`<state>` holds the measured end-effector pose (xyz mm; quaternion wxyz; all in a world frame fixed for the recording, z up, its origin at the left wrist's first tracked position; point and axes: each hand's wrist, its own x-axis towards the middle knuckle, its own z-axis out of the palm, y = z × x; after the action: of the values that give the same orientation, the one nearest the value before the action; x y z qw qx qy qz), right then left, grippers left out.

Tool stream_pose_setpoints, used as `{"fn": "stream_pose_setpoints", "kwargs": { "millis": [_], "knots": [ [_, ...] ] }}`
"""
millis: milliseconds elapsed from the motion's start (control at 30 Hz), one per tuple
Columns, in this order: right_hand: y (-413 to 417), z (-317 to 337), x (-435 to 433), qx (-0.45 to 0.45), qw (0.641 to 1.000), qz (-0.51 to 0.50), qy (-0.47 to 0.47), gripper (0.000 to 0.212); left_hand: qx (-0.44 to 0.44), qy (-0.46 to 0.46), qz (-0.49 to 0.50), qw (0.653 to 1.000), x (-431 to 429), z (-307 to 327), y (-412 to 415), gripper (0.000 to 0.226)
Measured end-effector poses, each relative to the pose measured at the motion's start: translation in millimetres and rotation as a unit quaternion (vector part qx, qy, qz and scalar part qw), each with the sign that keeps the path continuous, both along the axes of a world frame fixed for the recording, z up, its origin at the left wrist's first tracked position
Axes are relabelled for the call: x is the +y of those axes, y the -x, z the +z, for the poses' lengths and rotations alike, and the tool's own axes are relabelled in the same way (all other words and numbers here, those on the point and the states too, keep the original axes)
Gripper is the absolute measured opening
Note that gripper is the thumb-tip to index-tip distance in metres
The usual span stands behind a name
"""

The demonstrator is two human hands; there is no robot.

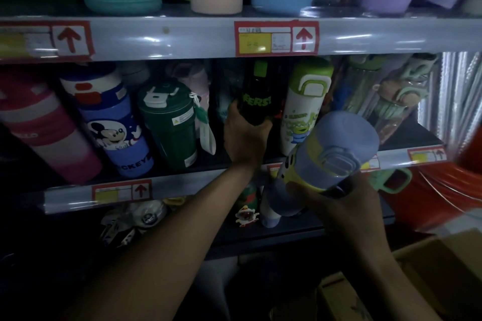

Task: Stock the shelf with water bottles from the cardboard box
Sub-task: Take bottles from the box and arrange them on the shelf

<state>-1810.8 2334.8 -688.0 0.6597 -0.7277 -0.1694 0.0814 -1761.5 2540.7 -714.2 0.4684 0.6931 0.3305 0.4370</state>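
Mickey bottle [114, 125]: leans in the middle shelf's [182, 185] crowded row; a shove along the row could topple it.
Green bottle [169, 122]: stands left of the gap, and its hanging tag could snag.
Left grip [245, 135]: fingers wrapped round the lower body of the black bottle [258, 96], which stands on the middle shelf.
Slot risk: space looks tight, so pushing deeper may knock over the neighbours.
White alien bottle [302, 101]: just right of the black one; whether they touch I cannot tell.
Right grip [336, 198]: clasps the lavender bottle [336, 148] low down, tilted, in front of the shelf.
Drop risk: a one-handed hold could slip, or the bottle could strike the shelf's rail.
Cardboard box [427, 268]: lower right, its contents unseen.
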Motion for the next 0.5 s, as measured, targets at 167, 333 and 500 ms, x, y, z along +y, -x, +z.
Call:
{"fn": "stream_pose_setpoints", "kwargs": {
  "millis": [167, 333, 500],
  "knots": [
    [-2.1, -1.1, -5.0, -0.014, 1.0, -0.005, 0.005, 0.048, 0.007, -0.017, 0.022, 1.0, -0.8, -0.6, 1.5, 0.063],
    [-2.2, 3.0, -7.2, -0.016, 1.0, -0.004, 0.001, 0.048, 0.009, -0.035, 0.065, 0.997, -0.5, -1.0, 8.2, 0.061],
    [-2.0, 4.0, -8.9, -0.018, 1.0, 0.008, 0.0, 0.045, 0.004, -0.032, 0.112, 0.993, -1.2, 2.7, 15.0, 0.065]
  ]
}}
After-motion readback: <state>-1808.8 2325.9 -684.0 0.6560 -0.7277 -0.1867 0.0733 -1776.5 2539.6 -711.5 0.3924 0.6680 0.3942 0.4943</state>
